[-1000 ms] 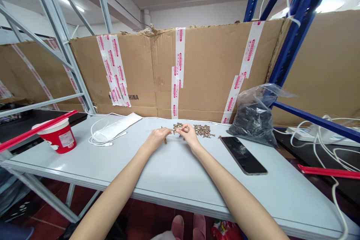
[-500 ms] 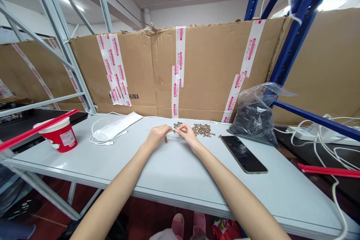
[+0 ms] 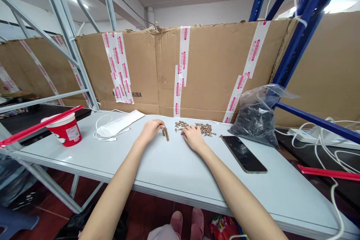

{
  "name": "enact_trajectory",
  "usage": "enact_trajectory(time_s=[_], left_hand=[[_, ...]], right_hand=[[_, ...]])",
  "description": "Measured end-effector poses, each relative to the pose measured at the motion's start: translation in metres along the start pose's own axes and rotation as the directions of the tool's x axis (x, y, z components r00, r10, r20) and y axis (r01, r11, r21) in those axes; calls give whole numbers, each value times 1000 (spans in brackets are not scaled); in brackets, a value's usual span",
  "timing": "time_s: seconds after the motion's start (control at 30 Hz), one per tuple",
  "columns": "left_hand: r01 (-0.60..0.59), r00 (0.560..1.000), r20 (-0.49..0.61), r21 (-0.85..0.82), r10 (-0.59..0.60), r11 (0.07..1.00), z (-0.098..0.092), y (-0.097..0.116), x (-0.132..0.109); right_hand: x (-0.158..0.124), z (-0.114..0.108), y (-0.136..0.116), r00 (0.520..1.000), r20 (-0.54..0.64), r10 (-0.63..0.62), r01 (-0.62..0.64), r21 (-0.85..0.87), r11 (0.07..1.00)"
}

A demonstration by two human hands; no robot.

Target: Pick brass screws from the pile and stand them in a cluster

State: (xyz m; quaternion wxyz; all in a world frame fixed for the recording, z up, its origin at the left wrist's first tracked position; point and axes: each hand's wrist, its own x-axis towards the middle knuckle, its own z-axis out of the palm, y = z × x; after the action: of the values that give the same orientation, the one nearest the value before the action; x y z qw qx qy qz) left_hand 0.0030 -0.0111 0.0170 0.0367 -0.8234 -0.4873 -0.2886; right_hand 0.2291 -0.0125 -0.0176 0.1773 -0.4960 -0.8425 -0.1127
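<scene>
Small brass-coloured metal pieces, too small to name more exactly, lie in several groups at the back middle of the grey-white table [image 3: 168, 161]. My left hand [image 3: 152, 130] is at the left of a short row of these pieces [image 3: 165, 134], thumb and fingertips closed together at its upper end. What they pinch is too small to make out. My right hand [image 3: 193, 137] lies palm down with its fingers apart, fingertips at the front of a loose cluster [image 3: 180, 125]. A denser pile of pieces [image 3: 206, 129] spreads just right of that hand, partly hidden behind it.
A black phone [image 3: 244, 154] and a clear bag of dark contents [image 3: 255, 118] occupy the right. On the left are a red cup [image 3: 66, 132], a white cable [image 3: 98, 132] and a white flat packet [image 3: 120, 123]. Taped cardboard [image 3: 208, 71] walls off the back edge.
My hands, close together before, have come apart: the left is now by the row, the right at the loose cluster with its fingers spread. The view has shifted slightly.
</scene>
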Motion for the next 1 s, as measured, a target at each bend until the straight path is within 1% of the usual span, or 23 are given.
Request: enact_trajectory(time_s=[0.17, 0.3, 0.43, 0.67, 0.87, 1.0], left_hand=[[17, 991, 134, -20, -14, 1000, 0, -4, -1], [76, 978, 192, -1, -75, 997, 0, -8, -2], [116, 968, 223, 10, -115, 993, 0, -10, -3], [85, 969, 234, -6, -81, 996, 3, -4, -6], [118, 960, 254, 23, -120, 993, 5, 1, -4], [123, 957, 261, 21, -124, 992, 7, 1, -3]], right_hand=[[0, 0, -2, 1000, 6, -15, 15, 11, 1000], [0, -1, -3, 1000, 7, -16, 16, 28, 999], [0, -2, -3, 999, -5, -35, 35, 35, 999], [0, -2, -3, 999, -6, -35, 35, 38, 999], [0, -1, -4, 999, 21, -31, 31, 33, 999], [1, 0, -3, 999, 14, -33, 32, 31, 999]])
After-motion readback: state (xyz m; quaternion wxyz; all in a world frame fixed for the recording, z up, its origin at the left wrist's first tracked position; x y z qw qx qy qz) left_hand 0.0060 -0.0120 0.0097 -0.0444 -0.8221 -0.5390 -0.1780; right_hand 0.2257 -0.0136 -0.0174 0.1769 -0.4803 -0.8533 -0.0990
